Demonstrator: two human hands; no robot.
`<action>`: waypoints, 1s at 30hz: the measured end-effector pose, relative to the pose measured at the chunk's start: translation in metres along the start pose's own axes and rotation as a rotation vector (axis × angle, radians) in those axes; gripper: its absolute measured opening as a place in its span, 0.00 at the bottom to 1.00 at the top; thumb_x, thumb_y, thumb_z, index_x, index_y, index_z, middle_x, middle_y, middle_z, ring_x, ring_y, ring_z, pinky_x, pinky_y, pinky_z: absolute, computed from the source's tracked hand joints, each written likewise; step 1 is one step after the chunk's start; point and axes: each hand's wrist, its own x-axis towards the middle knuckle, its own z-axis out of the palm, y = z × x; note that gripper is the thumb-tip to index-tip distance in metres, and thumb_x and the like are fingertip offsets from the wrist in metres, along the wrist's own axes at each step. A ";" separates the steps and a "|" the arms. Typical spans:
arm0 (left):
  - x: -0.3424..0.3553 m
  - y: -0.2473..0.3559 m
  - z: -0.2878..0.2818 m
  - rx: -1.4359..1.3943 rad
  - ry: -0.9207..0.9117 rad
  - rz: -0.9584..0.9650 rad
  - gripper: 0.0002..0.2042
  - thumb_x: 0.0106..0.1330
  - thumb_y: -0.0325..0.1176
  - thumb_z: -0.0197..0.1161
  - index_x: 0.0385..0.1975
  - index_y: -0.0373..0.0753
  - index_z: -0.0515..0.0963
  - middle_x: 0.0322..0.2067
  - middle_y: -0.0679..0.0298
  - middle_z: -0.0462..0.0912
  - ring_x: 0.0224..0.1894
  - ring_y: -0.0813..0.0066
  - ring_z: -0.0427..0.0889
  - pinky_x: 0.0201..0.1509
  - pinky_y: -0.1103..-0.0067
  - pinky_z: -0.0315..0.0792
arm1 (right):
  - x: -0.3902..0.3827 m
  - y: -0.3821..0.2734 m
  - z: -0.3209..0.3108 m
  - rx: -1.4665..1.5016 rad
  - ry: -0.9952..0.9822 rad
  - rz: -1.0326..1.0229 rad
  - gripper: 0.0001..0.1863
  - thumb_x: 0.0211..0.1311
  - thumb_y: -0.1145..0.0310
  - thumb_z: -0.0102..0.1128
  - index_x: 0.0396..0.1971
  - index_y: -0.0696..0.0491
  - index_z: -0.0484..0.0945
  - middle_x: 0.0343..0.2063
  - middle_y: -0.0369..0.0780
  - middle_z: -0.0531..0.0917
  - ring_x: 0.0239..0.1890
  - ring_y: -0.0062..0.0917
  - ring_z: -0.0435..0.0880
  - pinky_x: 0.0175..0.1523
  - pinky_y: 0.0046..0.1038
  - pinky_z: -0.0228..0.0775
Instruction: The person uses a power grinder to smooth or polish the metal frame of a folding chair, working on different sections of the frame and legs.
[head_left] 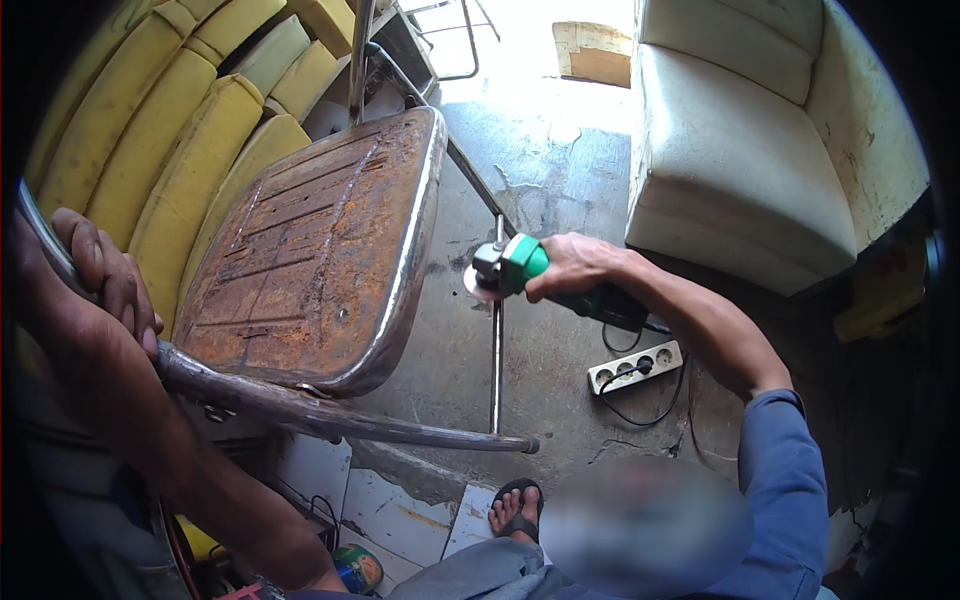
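A metal chair frame (265,393) lies tilted in front of me, its seat pan (300,230) brown with rust and edged in bare, shiny metal. At the far left my left hand (105,270) is closed round the frame's tubing. My right hand (575,265) grips a green angle grinder (527,262) by its body. The grinder's pale disc (483,284) is against or very close to the thin crossbar (497,350) between the chair legs; whether they touch I cannot tell.
Yellow cushions (150,150) are stacked at the left. A worn cream sofa chair (740,150) stands at the right. On the concrete floor lies a white power strip (635,367) with a black cord plugged in. My sandalled foot (517,508) is on broken white tiles, near a green can (357,568).
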 end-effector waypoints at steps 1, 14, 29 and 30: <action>-0.001 0.006 0.003 0.005 0.006 0.001 0.23 0.83 0.54 0.41 0.27 0.46 0.63 0.15 0.75 0.55 0.13 0.87 0.50 0.17 0.83 0.48 | 0.021 0.009 -0.008 0.038 0.032 0.034 0.34 0.44 0.43 0.72 0.41 0.58 0.85 0.30 0.44 0.88 0.31 0.33 0.88 0.36 0.35 0.79; -0.003 0.016 0.001 0.078 0.040 0.052 0.25 0.78 0.61 0.48 0.28 0.45 0.67 0.17 0.75 0.57 0.16 0.86 0.55 0.22 0.82 0.51 | -0.097 -0.009 0.066 0.191 -0.019 -0.131 0.38 0.43 0.46 0.71 0.53 0.56 0.81 0.40 0.51 0.88 0.43 0.45 0.87 0.53 0.41 0.77; -0.012 0.029 0.018 0.086 0.187 0.117 0.35 0.70 0.75 0.52 0.13 0.51 0.62 0.09 0.78 0.58 0.08 0.85 0.56 0.12 0.83 0.52 | -0.056 -0.025 0.065 0.073 0.264 -0.089 0.33 0.44 0.46 0.69 0.42 0.60 0.84 0.33 0.51 0.89 0.37 0.43 0.90 0.49 0.41 0.80; -0.011 0.029 0.015 0.099 0.174 0.151 0.35 0.70 0.75 0.52 0.13 0.51 0.62 0.09 0.78 0.58 0.08 0.86 0.56 0.12 0.83 0.52 | -0.068 -0.026 0.077 0.119 0.256 -0.111 0.33 0.44 0.47 0.69 0.44 0.60 0.83 0.34 0.52 0.89 0.38 0.44 0.90 0.50 0.42 0.80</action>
